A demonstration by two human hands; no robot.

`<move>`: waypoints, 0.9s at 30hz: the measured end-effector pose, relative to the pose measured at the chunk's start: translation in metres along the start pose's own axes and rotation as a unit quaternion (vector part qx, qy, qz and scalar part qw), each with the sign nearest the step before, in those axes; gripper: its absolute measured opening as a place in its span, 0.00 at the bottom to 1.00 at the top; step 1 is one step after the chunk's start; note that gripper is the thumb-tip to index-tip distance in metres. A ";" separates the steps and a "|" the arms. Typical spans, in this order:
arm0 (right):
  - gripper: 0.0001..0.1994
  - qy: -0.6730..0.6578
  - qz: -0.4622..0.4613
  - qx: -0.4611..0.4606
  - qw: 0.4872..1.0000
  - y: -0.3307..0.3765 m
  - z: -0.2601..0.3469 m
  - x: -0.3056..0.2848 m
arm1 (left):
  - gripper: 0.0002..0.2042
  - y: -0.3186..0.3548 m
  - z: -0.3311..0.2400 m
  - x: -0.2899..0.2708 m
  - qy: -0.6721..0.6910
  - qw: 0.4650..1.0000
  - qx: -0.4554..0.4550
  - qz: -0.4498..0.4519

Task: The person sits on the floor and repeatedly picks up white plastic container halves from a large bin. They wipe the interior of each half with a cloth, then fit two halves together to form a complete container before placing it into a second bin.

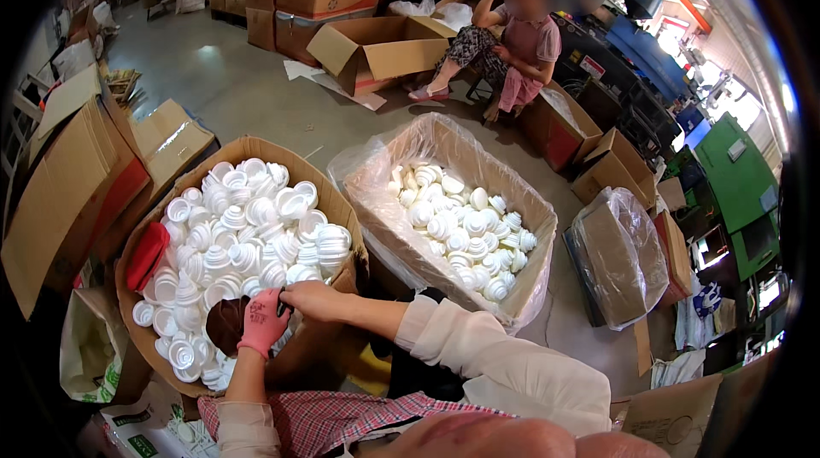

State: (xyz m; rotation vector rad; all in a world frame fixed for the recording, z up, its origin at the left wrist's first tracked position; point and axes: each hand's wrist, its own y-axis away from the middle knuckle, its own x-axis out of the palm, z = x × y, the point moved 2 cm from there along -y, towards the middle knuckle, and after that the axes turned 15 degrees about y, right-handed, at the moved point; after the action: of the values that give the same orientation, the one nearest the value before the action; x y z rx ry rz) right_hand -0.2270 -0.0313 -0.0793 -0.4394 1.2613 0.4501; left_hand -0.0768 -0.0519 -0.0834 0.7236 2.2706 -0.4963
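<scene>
My left hand (261, 321), in a pink glove with dark marks, is closed over the large carton on the left. A dark brown, shiny rounded piece (226, 325) sits against its outer side and seems held by it. My bare right hand (309, 299) meets the left one, fingers closed at a small black thing (283, 308) whose kind I cannot make out. Below both hands, white ribbed plastic caps (248, 240) fill the open carton (354, 246). A red cloth-like item (148, 255) lies at that carton's left edge.
A plastic-lined carton (531, 227) to the right holds more white pieces (465, 227). Another lined box (617, 257) stands farther right. Across the floor a person (521, 40) sits beside an open carton (389, 52). Cardboard flaps (64, 180) rise at left.
</scene>
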 end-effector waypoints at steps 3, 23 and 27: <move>0.07 0.001 -0.011 0.007 1.000 0.001 -0.002 -0.003 | 0.16 -0.002 0.000 0.002 0.009 1.000 -0.011 0.011; 0.15 -0.046 0.025 0.032 0.998 0.001 0.003 -0.018 | 0.17 0.006 -0.006 0.002 -0.029 0.999 -0.004 0.016; 0.16 -0.069 -0.006 0.034 0.997 -0.001 0.006 -0.017 | 0.17 0.007 -0.007 -0.004 -0.061 0.998 -0.026 0.002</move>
State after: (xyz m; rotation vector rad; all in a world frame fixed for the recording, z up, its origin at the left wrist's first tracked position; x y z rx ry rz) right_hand -0.2261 -0.0301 -0.0610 -0.3519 1.1358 0.4196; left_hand -0.0734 -0.0439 -0.0764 0.6540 2.1598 -0.4656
